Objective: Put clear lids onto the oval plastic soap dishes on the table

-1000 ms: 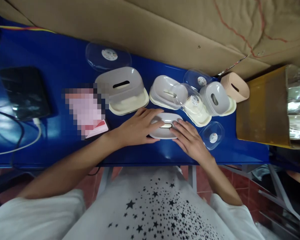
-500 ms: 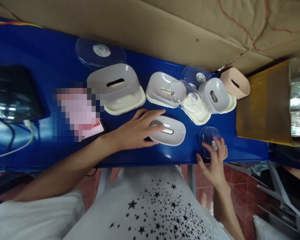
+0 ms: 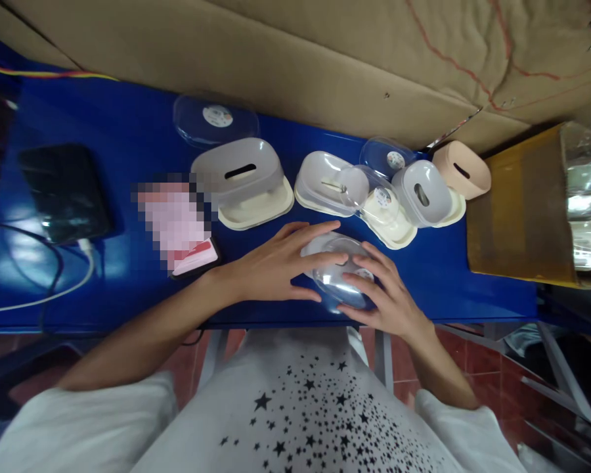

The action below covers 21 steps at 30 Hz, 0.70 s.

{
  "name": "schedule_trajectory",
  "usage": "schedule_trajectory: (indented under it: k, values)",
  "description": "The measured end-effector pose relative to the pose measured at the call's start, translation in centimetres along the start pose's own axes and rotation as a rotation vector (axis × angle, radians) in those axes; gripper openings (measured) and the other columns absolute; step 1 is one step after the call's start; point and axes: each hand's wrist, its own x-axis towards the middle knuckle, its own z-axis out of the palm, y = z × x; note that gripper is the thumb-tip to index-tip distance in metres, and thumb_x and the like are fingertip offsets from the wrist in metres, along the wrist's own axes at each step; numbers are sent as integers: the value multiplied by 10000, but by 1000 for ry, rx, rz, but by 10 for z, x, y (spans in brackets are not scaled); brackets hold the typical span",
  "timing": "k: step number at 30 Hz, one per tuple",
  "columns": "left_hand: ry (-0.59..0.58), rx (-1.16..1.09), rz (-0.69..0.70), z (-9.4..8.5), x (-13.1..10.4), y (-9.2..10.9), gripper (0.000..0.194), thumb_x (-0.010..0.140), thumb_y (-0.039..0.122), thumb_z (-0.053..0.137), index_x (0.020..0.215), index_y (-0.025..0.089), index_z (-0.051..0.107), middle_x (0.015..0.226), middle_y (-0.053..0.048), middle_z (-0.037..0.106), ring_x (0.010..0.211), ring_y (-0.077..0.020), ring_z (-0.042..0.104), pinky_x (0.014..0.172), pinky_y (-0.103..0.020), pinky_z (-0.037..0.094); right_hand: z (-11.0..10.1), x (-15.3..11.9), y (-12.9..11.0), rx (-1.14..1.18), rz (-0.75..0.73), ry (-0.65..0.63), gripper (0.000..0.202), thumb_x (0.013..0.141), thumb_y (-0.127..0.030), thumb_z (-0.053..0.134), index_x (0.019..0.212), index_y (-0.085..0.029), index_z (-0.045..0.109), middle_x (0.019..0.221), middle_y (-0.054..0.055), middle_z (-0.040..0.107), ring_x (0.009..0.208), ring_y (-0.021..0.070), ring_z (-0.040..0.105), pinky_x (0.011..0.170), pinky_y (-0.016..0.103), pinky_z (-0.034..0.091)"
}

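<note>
Hands (image 3: 276, 266), 2, on 1 clear lid (image 3: 342, 279)

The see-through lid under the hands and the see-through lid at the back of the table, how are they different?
The lid under the hands sits over a grey box and both hands touch it. The back lid lies alone on the blue table, untouched, and looks bigger. Both are clear ovals; the back one shows a round sticker.

Both forearms reach forward and converge toward the middle; the left hand (image 3: 276, 266) lies palm down, fingers long and loosely spread, thumb stretched along the near side; the right hand (image 3: 389, 299) is cupped, fingers curled and pointing toward the left one, wrist bent inward; the fingertips of the two hands nearly meet.
</note>
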Motion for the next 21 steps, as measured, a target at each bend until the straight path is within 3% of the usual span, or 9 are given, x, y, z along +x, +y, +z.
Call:
schedule_trajectory:
  k: [3, 6, 13, 21]
  values:
    - [-4, 31, -27, 0, -1, -6, 767, 943, 374, 872, 1610, 260, 512, 1704, -204, 464, 1529, -378, 514, 1246, -609, 457, 7, 19, 12, 0, -97, -39, 654, 1017, -439, 765, 1612, -389, 498, 1635, 53, 567, 1676, 341, 342, 1319, 615, 442]
    - [41, 54, -60, 0, -4, -11, 622, 968, 417, 839, 1514, 250, 591, 1627, -188, 540, 1459, -367, 578, 1225, -603, 487, 8, 20, 23, -39, -52, -46, 724, 1004, -485, 778, 1649, -414, 458, 1711, 59, 494, 1670, 365, 350, 1329, 666, 393]
    - [20, 64, -80, 2, -9, -13, 512, 1015, 399, 777, 1452, 233, 568, 1665, -201, 493, 1488, -355, 580, 1175, -537, 570, 16, -5, 23, -26, 93, 27, 917, 1022, -433, 764, 1748, -473, 206, 1701, 82, 483, 1560, 370, 521, 1231, 621, 537]
    - [21, 1, -87, 5, -7, -15, 490, 978, 324, 813, 1394, 198, 586, 1663, -210, 483, 1508, -341, 560, 1211, -486, 538, 24, -8, 25, -8, 64, 46, 929, 1029, -397, 758, 1766, -433, 193, 1735, 88, 458, 1631, 350, 433, 1266, 609, 515]
